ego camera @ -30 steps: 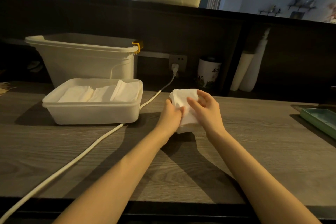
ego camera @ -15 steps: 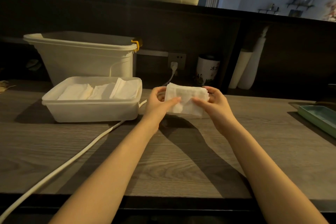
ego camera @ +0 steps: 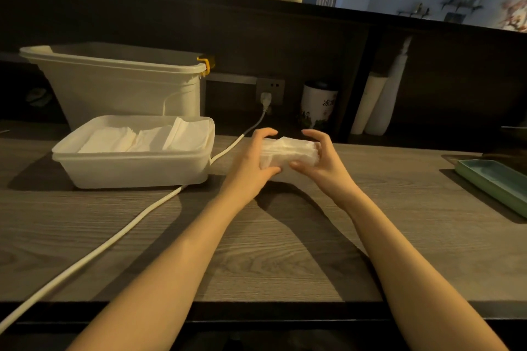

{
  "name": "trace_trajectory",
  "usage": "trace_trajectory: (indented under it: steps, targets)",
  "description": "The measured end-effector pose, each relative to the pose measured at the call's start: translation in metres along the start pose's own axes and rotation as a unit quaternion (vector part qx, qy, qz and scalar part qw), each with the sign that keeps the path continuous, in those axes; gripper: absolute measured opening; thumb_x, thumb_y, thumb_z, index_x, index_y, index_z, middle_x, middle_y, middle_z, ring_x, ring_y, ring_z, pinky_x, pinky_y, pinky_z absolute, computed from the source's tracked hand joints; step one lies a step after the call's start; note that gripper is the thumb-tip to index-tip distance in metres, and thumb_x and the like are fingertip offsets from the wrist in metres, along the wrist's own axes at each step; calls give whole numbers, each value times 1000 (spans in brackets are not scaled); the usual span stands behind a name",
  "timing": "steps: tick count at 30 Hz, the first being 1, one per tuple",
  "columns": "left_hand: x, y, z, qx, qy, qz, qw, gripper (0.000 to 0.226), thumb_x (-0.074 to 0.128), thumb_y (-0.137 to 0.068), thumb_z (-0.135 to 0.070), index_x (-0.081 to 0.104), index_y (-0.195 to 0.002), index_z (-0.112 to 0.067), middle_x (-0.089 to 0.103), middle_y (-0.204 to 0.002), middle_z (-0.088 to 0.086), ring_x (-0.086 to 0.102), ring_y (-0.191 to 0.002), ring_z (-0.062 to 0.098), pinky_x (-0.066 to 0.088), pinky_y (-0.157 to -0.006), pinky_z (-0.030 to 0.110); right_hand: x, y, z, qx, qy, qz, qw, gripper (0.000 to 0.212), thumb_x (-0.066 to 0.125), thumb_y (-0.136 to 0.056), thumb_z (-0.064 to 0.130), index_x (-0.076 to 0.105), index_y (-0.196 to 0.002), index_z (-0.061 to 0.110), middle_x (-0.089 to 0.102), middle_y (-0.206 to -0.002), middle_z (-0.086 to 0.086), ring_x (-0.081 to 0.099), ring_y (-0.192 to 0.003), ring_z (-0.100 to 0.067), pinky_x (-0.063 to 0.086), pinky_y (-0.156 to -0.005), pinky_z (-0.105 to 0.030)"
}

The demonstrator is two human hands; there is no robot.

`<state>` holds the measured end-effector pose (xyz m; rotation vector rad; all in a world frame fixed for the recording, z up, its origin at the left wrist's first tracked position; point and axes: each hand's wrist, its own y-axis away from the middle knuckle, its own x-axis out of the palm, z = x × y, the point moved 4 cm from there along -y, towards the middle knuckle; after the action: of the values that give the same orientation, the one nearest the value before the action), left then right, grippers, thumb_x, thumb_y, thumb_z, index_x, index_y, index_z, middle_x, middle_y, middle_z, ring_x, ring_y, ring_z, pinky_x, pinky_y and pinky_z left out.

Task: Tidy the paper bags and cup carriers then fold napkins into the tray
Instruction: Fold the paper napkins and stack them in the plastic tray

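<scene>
Now both hands grip a folded napkin stack (ego camera: 288,151) above the wooden counter (ego camera: 271,251): left hand (ego camera: 253,162) and right hand (ego camera: 319,162) have fingers curled round its ends, thumbs underneath. White tray (ego camera: 134,168) to the left holds folded napkins (ego camera: 148,138); bigger tub (ego camera: 119,82) behind it, contents unseen.

A white cable (ego camera: 119,239) crosses the counter (ego camera: 285,251) beside the tray (ego camera: 134,171).
</scene>
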<state>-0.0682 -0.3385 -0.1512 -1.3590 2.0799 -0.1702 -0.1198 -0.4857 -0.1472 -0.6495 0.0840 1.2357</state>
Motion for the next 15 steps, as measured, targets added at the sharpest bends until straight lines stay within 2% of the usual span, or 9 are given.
trace_trajectory:
  steps: [4, 6, 8, 12, 15]
  targets:
    - [-7, -1, 6, -11, -104, 7, 994, 68, 69, -82, -21, 35, -139, -34, 38, -136, -2, 41, -122, 15, 35, -89, 25, 2, 1, -3, -27, 130, 47, 990, 85, 76, -76, 14, 26, -142, 32, 46, -122, 10, 52, -105, -6, 47, -87, -22]
    - [-6, 0, 6, 6, -176, 32, 984, 66, 67, -83, -25, 35, -140, -31, 39, -132, -3, 43, -118, 15, 36, -86, 23, 3, 2, -4, -39, 210, 69, 974, 83, 76, -77, 19, 27, -143, 35, 45, -133, 7, 47, -113, -8, 42, -93, -24]
    - [-5, 0, 5, 27, -218, 48, 974, 67, 66, -84, -27, 33, -142, -28, 41, -130, -3, 45, -117, 16, 37, -87, 24, 5, 1, -4, -40, 244, 81, 966, 80, 75, -77, 23, 30, -142, 32, 43, -139, 3, 45, -120, -12, 41, -95, -26]
    - [-7, 1, 5, -10, -230, 51, 972, 73, 67, -83, -29, 28, -144, -24, 39, -140, -1, 42, -126, 19, 40, -96, 32, 8, 0, -8, 31, 161, 68, 984, 72, 74, -78, 17, 34, -136, 20, 46, -128, 4, 50, -109, -10, 49, -85, -23]
    - [-7, -1, 3, -52, -181, 43, 981, 59, 68, -82, -29, 43, -135, -20, 49, -128, 0, 49, -114, 16, 41, -86, 26, 4, -1, -7, 52, 82, 31, 995, 55, 71, -81, 18, 43, -128, 18, 52, -118, 6, 57, -106, -13, 53, -76, -21]
